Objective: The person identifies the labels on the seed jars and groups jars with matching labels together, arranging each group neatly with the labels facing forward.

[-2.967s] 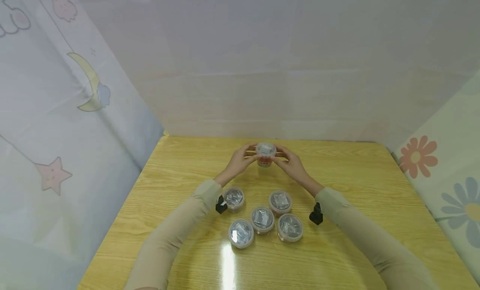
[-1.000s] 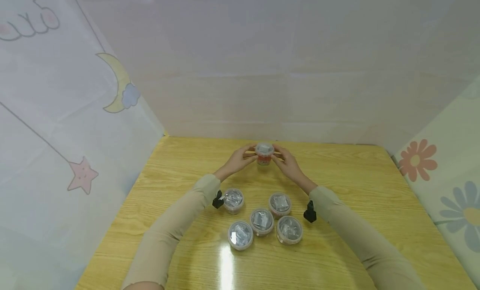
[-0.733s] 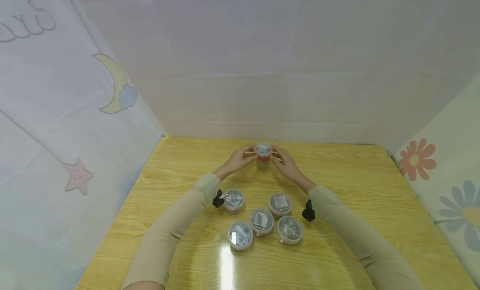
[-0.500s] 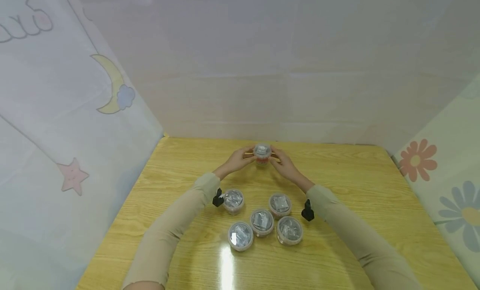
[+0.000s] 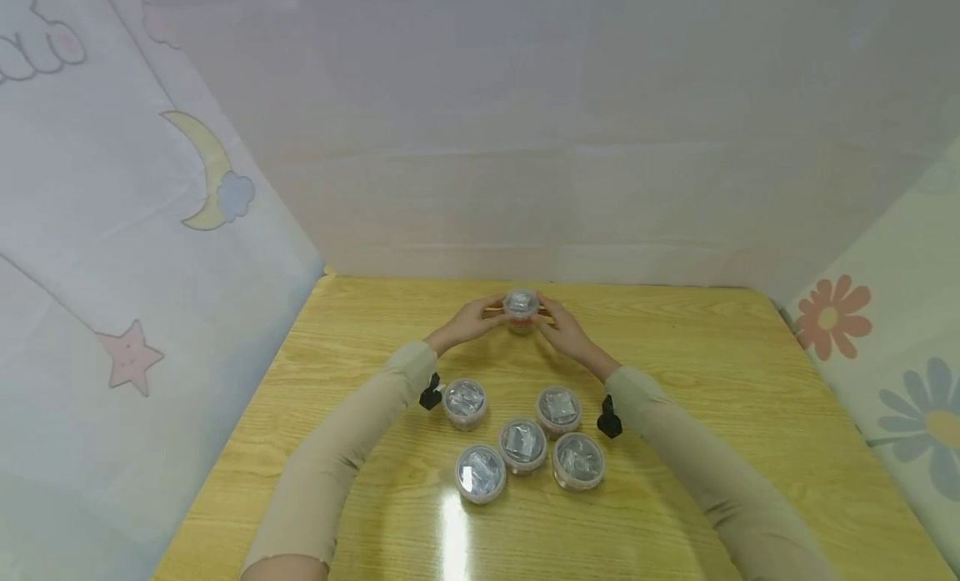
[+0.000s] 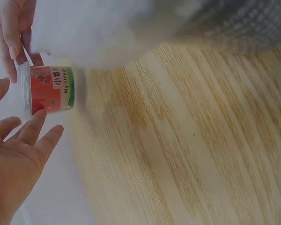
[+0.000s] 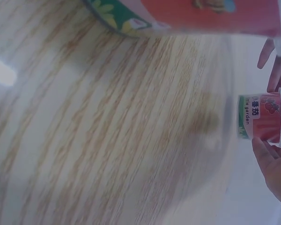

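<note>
At the far middle of the table, a small plastic tub [image 5: 521, 301] with a clear lid is held between both hands. Its red label shows tomatoes and the words "little garden" in the right wrist view, where the same tub [image 7: 266, 129] lies at the right edge. My left hand [image 5: 467, 323] grips its left side, thumb in front and fingers behind. From the right side, my right hand [image 5: 564, 331] holds it the same way. Whether the tub's base touches the table I cannot tell. Several similar tubs stand nearer, between my forearms, including one tub [image 5: 522, 444] in the middle.
The wooden table [image 5: 712, 373] ends at a pale hanging cloth [image 5: 525, 189] just behind the held tub. A black wrist camera [image 5: 609, 418] hangs by the right sleeve, another black camera [image 5: 431, 393] right beside the left tub [image 5: 464, 402]. Printed cloths flank both sides.
The held tub and both hands have shifted slightly left. Both hands keep their grip on it. The other tubs stay in place; the head view has turned a little.
</note>
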`<state>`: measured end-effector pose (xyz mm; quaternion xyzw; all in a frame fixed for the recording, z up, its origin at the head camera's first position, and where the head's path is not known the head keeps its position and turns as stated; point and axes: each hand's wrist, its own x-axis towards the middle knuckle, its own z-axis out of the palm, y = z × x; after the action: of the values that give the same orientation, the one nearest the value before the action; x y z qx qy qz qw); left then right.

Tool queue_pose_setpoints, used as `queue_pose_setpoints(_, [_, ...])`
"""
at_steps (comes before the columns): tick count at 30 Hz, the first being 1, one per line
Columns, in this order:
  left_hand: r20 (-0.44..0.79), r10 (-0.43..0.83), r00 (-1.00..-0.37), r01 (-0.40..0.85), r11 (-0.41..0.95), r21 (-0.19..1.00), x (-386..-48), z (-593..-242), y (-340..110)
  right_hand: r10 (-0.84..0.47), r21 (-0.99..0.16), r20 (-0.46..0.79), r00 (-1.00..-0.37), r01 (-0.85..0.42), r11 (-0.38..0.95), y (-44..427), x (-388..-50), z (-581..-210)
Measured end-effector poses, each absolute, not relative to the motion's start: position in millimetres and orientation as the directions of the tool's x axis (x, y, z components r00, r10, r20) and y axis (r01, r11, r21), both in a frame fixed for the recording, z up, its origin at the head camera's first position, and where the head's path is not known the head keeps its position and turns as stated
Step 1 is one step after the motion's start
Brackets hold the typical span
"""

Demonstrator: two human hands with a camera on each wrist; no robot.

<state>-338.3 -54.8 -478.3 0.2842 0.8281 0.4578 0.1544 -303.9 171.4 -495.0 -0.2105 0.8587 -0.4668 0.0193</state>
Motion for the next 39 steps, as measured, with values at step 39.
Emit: queue_pose_setpoints(39, [-0.046,0.656,-0.753,0.315,0.422,0.850,-352,-490,-57,-0.385,-0.775,0.093,-0.918,-0.310,0.550,168,-317,-499])
